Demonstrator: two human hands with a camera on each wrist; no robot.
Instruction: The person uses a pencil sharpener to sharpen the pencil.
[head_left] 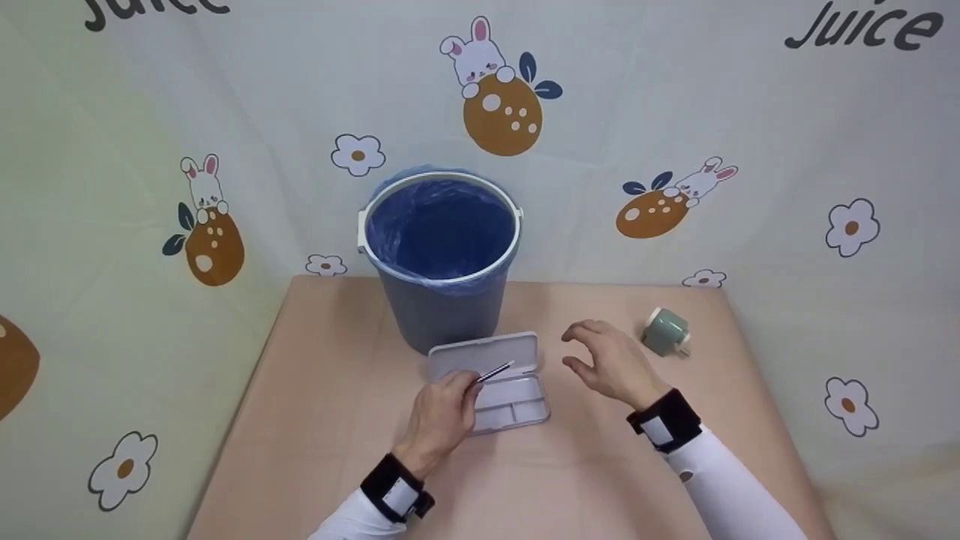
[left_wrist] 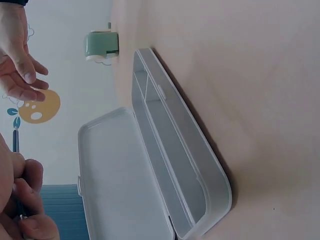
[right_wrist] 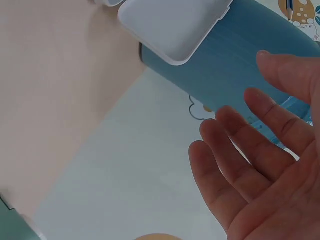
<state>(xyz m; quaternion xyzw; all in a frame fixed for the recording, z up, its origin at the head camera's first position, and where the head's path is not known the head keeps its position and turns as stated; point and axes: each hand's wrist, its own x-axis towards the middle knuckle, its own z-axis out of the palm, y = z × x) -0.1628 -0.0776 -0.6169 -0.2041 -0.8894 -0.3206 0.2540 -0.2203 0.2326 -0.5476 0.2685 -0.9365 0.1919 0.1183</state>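
My left hand [head_left: 441,414] pinches a slim dark pencil [head_left: 495,371] whose pale tip points up and to the right. Beneath the pencil lies an open grey pencil case [head_left: 480,430], its lid [left_wrist: 117,170] folded back and its divided compartments showing no contents where visible. To the right of the case, my right hand [head_left: 613,366] hovers with fingers spread and relaxed, nothing in it. Beyond that hand stands a green sharpener [head_left: 666,331] with a small crank, apart from the fingers. Part of the pencil is hidden inside my left fingers.
A blue-grey trash bin [head_left: 450,315] with a blue liner stands at the back, right behind the pencil case lid. A peach cloth [head_left: 315,420] covers the table. Printed curtains [head_left: 600,90] close in the back and sides.
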